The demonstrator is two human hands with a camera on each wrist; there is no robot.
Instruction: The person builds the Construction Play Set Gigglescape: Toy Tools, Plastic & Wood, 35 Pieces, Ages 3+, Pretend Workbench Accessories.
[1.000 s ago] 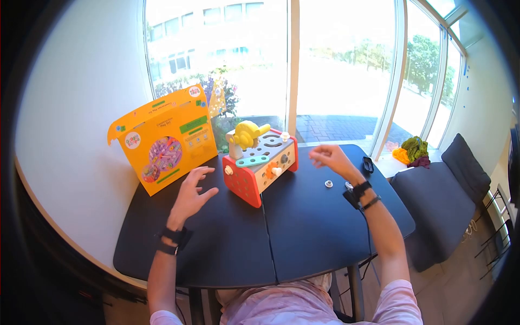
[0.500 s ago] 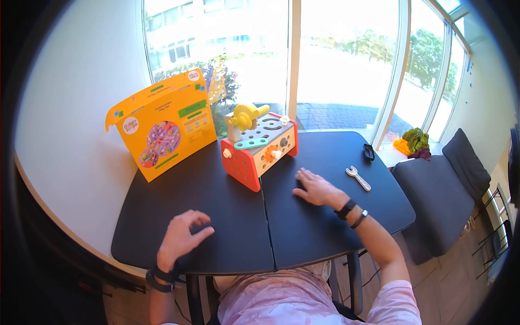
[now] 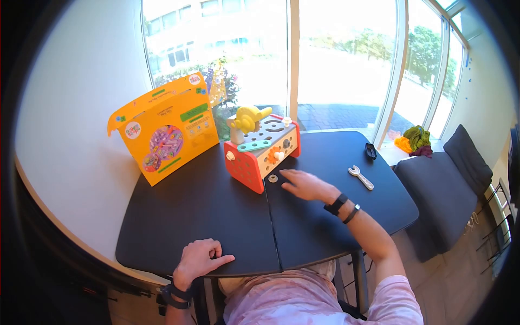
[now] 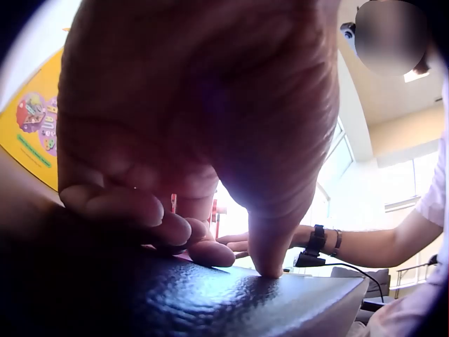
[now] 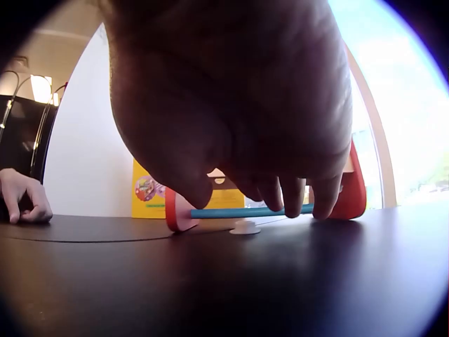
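A toy workbench with red end panels (image 3: pixel 247 169) stands at the table's back middle, carrying a yellow piece (image 3: pixel 249 119) and a teal strip (image 3: pixel 254 145). Just in front of it lies a small white ring-like piece (image 3: pixel 273 178), also visible in the right wrist view (image 5: pixel 245 227). Beside that piece, my right hand (image 3: pixel 309 186) hovers low or rests palm down, fingers extended, holding nothing. My left hand (image 3: pixel 200 261) rests at the table's front edge with fingers loosely bent and thumb out; it holds nothing.
A white wrench (image 3: pixel 361 177) and a black object (image 3: pixel 370 151) lie on the right of the dark table (image 3: pixel 216 216). An orange box (image 3: pixel 168 132) stands at the back left. A grey seat (image 3: pixel 441 187) is beyond the table's right side.
My left hand has come down and back to the front edge. My right hand moved left and down beside the workbench; the small white piece now shows near it instead of near the wrench.
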